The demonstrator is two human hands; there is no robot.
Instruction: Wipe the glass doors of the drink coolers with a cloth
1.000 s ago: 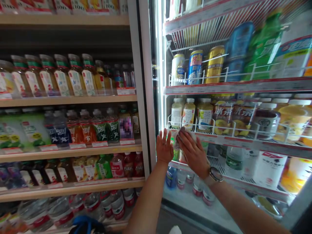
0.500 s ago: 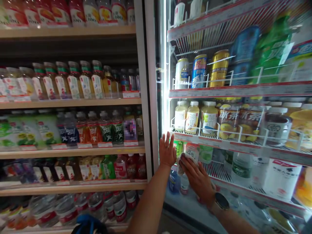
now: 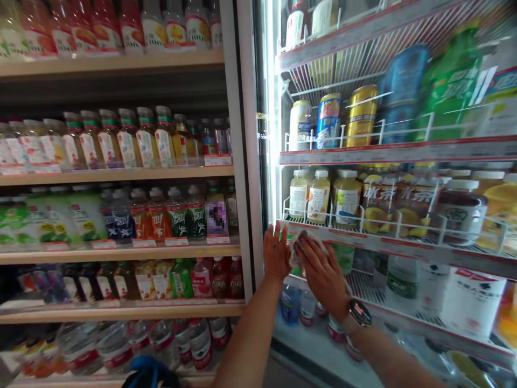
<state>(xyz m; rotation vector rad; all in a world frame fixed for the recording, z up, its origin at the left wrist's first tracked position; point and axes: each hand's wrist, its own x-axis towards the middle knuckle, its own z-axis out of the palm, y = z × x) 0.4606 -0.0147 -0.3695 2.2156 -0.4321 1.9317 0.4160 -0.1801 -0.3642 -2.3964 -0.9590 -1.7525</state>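
Note:
A white cloth (image 3: 298, 257) lies under the fingers of my right hand (image 3: 320, 269), pressed against the glass of the cooler door (image 3: 260, 178). A dark watch (image 3: 360, 312) is on the right wrist. Just left of the cloth, my left hand (image 3: 277, 252) rests flat near the door's left edge, fingers spread and pointing up, holding nothing. Behind the glass, white-capped tea bottles (image 3: 319, 196) stand above the hands.
Wooden shelves (image 3: 121, 175) with rows of bottles fill the left side. A grey frame (image 3: 240, 134) separates them from the cooler. Wire racks inside hold cans (image 3: 361, 116) and a large green bottle (image 3: 452, 81). Something black and blue (image 3: 149, 372) shows at the bottom edge.
My right hand has moved up and slightly left with the cloth, closer to my left hand. My left hand has stayed nearly in place.

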